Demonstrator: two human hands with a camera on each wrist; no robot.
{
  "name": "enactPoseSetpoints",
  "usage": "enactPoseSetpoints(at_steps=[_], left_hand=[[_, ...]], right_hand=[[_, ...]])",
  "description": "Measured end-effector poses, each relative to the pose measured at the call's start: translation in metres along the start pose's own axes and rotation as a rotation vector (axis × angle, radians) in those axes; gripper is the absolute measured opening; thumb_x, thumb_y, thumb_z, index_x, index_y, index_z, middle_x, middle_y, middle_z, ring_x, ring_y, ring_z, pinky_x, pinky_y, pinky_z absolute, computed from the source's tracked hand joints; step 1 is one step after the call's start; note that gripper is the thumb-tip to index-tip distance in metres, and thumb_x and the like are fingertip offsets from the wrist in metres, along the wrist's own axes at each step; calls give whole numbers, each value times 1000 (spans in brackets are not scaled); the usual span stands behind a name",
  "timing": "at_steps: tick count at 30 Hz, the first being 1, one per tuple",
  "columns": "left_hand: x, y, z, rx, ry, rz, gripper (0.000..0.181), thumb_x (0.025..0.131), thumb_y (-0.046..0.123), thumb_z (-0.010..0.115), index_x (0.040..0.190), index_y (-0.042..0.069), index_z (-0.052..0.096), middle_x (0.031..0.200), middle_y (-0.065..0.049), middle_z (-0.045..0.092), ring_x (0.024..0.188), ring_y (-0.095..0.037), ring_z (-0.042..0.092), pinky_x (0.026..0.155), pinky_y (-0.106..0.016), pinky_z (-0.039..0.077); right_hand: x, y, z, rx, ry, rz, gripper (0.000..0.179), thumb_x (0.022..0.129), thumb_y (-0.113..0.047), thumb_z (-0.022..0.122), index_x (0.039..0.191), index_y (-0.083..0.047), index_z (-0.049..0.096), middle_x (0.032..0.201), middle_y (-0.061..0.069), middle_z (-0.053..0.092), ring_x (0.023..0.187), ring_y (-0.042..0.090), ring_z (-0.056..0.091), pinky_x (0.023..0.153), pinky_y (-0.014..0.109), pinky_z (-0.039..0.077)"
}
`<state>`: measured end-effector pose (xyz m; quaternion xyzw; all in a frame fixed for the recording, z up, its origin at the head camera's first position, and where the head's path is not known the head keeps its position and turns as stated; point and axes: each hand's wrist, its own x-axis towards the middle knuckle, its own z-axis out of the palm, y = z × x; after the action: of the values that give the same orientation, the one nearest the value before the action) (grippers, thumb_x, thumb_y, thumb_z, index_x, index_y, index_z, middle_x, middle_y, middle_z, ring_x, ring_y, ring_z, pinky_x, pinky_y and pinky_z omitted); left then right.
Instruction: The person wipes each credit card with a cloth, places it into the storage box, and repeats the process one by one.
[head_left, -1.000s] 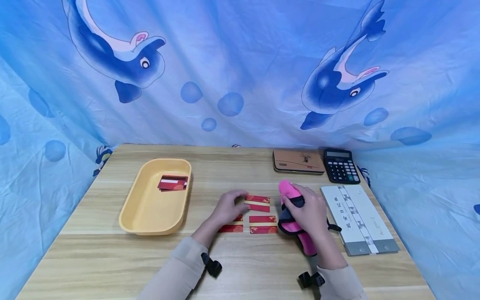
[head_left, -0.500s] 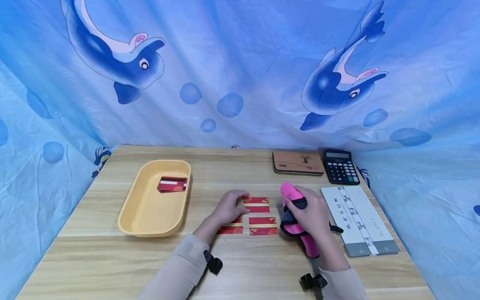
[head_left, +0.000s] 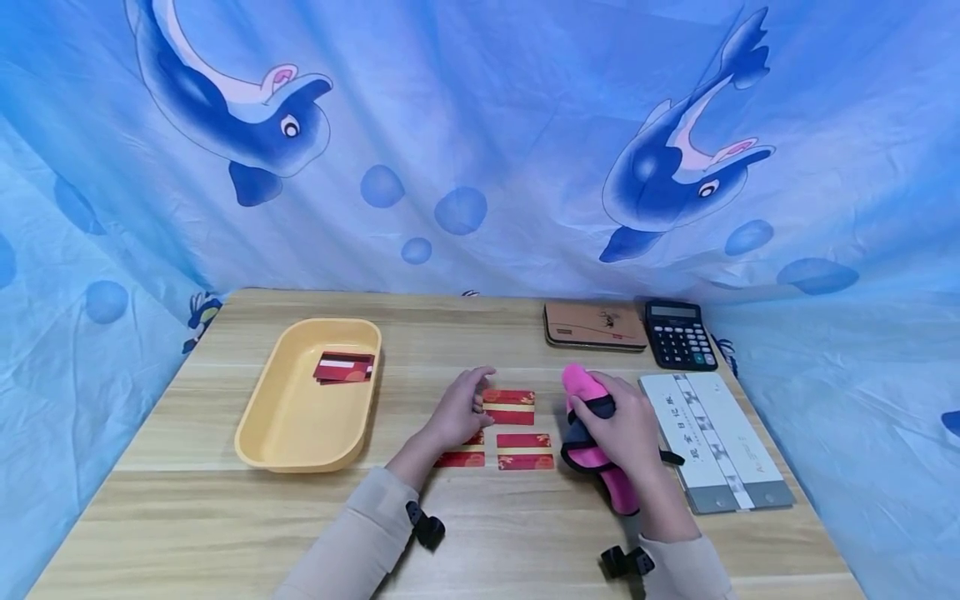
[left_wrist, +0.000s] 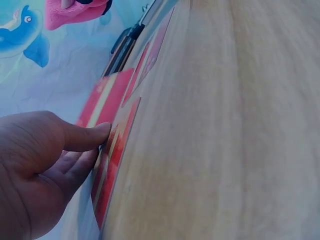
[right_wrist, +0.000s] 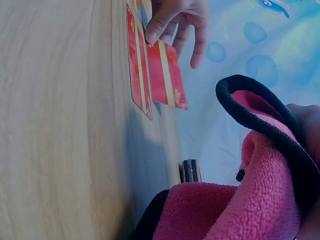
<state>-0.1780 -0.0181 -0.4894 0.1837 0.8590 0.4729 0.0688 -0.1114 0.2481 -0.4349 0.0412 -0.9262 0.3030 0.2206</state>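
— What is shown nearest?
— Two red cards (head_left: 525,452) are laid flat on the wooden table (head_left: 510,533), and a pink cloth (head_left: 587,457) is gripped in the right hand (head_left: 621,425).
— Beyond them?
— A third card (head_left: 512,408), tilted off the table, is pinched by the left hand (head_left: 456,412); a wallet (head_left: 595,325) and calculator (head_left: 681,337) are set farther back.

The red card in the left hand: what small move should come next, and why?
Probably bring the pink cloth across to the red card: the left hand pinches the card by one end, the right hand grips the cloth, and a gap separates card and cloth.
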Motion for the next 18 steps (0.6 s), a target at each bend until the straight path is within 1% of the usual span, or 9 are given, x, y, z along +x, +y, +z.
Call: enactPoseSetpoints(at_steps=[2,5,7,9,11,13,15,18], left_hand=[[1,-1,0,-30,31,-24,69,82,-9,78,144,3,51,121,-12,62,90,-17,61,77,-29,59],[1,-2,0,-28,99,-51,51,85,-4,78,133,2,63,110,-11,69,88,-17,67,77,-31,61],[1,0,-1,-38,148,-69,42,87,0,78,127,2,67,105,-11,72,90,-19,70,79,-33,62],[1,2,-2,-80,198,-82,36,87,2,78,123,-1,69,103,-12,74,92,-21,72,82,-32,63],[1,6,-4,-170,230,-106,33,88,2,78,120,-3,69,100,-13,75,92,-22,73,81,-31,63],[2,13,-7,-273,244,-139,32,88,1,77,118,-4,69,98,-12,75,90,-22,73,79,-31,64],[2,20,-10,-369,240,-173,30,89,2,76,118,-3,69,96,-11,74,88,-22,74,77,-32,64],[2,33,-16,-494,227,-208,32,91,3,74,122,-3,68,99,-12,72,92,-29,74,82,-40,64]], right_hand=[[1,0,0,0,4,-6,49,87,-34,82,128,-9,69,114,14,72,102,32,67,84,51,57],[2,0,0,5,5,-4,50,87,-34,81,129,-9,69,116,15,71,104,33,66,87,53,56],[3,0,-1,18,9,-4,49,87,-33,81,129,-9,69,116,15,71,105,34,66,88,53,56],[4,0,-3,32,18,-6,49,87,-33,81,128,-10,69,115,15,72,104,33,66,86,52,56],[5,-1,-3,50,30,-9,48,87,-32,81,128,-11,70,114,14,72,101,32,67,84,50,57],[7,-1,-4,66,45,-15,47,87,-32,81,128,-12,70,113,13,73,99,30,67,82,48,57],[9,-3,-5,80,59,-22,46,87,-32,82,128,-13,70,113,12,73,98,28,67,80,46,57],[13,-7,-6,98,76,-50,45,87,-30,82,127,-12,71,112,10,73,96,26,68,79,45,58]])
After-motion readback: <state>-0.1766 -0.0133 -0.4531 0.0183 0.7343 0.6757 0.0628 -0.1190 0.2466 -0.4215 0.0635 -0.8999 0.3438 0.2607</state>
